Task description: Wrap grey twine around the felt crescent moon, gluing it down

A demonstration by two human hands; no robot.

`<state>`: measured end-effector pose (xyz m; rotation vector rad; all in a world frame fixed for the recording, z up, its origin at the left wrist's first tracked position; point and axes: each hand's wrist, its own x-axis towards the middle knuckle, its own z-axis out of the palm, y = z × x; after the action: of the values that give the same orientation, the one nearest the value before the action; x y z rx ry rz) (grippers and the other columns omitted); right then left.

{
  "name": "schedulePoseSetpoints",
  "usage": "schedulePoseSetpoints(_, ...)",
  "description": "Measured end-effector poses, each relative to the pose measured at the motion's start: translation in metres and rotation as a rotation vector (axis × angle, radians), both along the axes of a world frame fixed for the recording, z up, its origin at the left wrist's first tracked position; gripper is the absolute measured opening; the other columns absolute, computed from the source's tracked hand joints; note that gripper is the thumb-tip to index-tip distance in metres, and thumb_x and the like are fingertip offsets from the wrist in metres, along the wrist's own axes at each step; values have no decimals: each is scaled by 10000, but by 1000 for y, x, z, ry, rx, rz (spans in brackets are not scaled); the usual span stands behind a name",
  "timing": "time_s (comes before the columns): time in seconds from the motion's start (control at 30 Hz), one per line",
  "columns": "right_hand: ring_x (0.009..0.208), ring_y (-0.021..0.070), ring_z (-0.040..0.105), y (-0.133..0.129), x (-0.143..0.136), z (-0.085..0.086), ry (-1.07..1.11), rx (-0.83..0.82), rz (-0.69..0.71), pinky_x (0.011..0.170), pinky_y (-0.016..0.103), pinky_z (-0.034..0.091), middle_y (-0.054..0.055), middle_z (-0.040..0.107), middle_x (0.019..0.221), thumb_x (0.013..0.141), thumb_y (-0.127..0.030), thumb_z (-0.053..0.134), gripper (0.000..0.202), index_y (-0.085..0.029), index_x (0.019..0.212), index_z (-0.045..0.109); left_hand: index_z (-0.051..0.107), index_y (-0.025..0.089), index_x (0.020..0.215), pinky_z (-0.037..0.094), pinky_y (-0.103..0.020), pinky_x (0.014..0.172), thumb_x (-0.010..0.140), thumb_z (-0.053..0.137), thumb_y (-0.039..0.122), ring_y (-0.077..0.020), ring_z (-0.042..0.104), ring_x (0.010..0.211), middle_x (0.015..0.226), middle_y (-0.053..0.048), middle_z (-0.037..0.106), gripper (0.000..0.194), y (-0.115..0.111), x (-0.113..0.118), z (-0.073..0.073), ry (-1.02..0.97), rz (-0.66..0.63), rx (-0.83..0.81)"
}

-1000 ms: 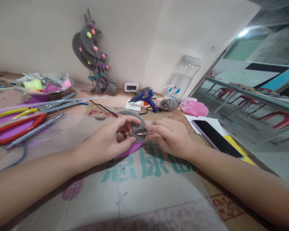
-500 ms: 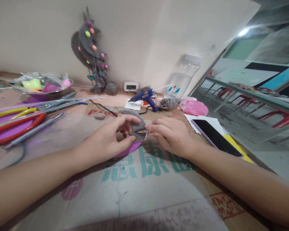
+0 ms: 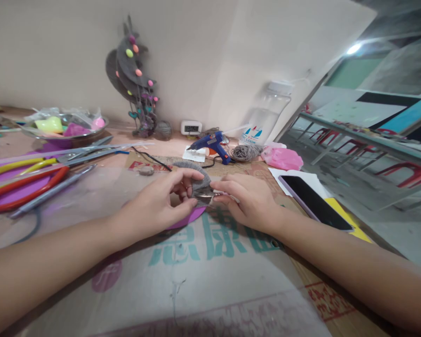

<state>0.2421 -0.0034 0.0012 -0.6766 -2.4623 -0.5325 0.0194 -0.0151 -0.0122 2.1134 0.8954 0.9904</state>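
Note:
A grey yarn-wrapped curved piece (image 3: 200,180) is pinched between the thumb and fingers of my left hand (image 3: 161,196), near the middle of the work surface. My right hand (image 3: 249,199) is at the piece's right side, its thumb and fingertips closed on a small pale thing too small to make out. That thing meets the piece's right edge. Under my left fingertips shows part of a purple disc (image 3: 189,219). My fingers hide some of the grey piece.
Behind are a blue glue gun (image 3: 212,144), a grey yarn bundle (image 3: 246,152), a water bottle (image 3: 266,112) and a small clock (image 3: 191,127). Scissors (image 3: 52,185) and a bowl (image 3: 65,135) are left; a phone (image 3: 314,202) lies right. A decorated grey crescent (image 3: 133,70) stands against the wall.
My right fingertips have shifted slightly, and a pale bit now shows between them. The right part of the grey piece looks more tilted. My left hand keeps its hold.

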Motion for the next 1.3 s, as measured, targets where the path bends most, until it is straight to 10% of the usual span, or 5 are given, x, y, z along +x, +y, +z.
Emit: schedulePoseSetpoints(1.3, 606, 128, 512, 0, -1, -2, -18, -48, -5, 542, 246, 349, 19, 592, 690, 886, -191, 500, 141, -151, 954, 616, 496, 228, 1139, 493, -238, 659, 810, 554, 192, -113, 531, 733, 796, 26, 510, 335, 1, 1, -1, -10, -13, -69)
